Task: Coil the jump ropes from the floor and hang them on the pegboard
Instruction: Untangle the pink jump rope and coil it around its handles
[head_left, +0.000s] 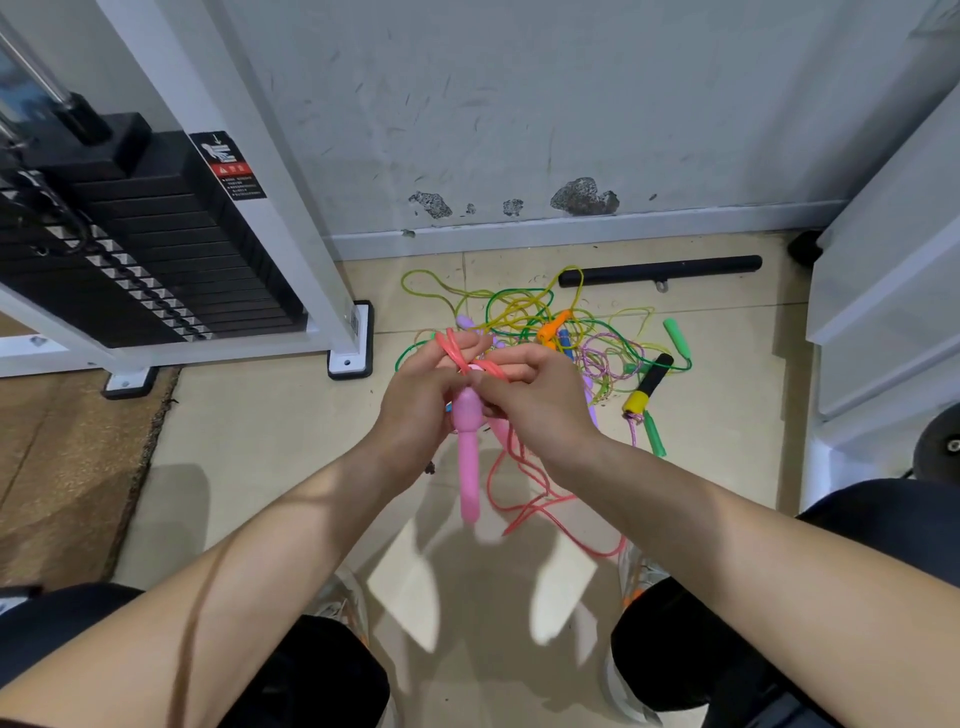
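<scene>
A pink jump rope handle (467, 457) hangs down from my left hand (421, 400), which grips its top together with loops of the coral-pink cord. My right hand (530, 395) pinches that cord just beside the handle. The slack of the pink cord (540, 499) trails onto the tiled floor below my hands. Behind them lies a tangled pile of jump ropes (561, 332) with yellow, green and purple cords, an orange handle (551, 327), green handles (677, 335) and a black-and-yellow handle (648, 387). No pegboard is in view.
A weight-stack machine (156, 249) with a white frame stands at the left, its foot (350, 358) near the ropes. A black bar (660, 270) lies along the wall. White drawers (893, 291) stand at the right. My knees and shoes frame the floor below.
</scene>
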